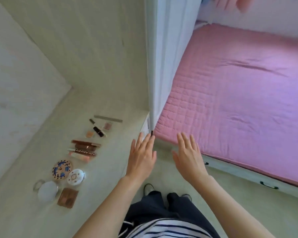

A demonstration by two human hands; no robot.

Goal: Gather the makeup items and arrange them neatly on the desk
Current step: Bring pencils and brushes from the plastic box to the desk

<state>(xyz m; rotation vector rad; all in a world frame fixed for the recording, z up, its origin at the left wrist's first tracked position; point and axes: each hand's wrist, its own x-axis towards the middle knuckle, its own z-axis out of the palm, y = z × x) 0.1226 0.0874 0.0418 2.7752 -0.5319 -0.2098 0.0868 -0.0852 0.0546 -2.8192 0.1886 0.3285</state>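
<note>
Both hands are up and empty, fingers spread wide: the left hand [141,157] hovers off the desk's right edge, the right hand [189,158] out over the floor beside the pink bed [239,93]. On the desk [110,169] the makeup items [76,162] run in one tidy line from the near part toward the far right corner: brown palette [67,197], white compact [47,191], two patterned round cases [62,170], tubes [84,149], lipstick [98,131], a long grey stick [108,118]. Looks like the arranging is done, or very nearly so; perhaps only a final straightening remains.
</note>
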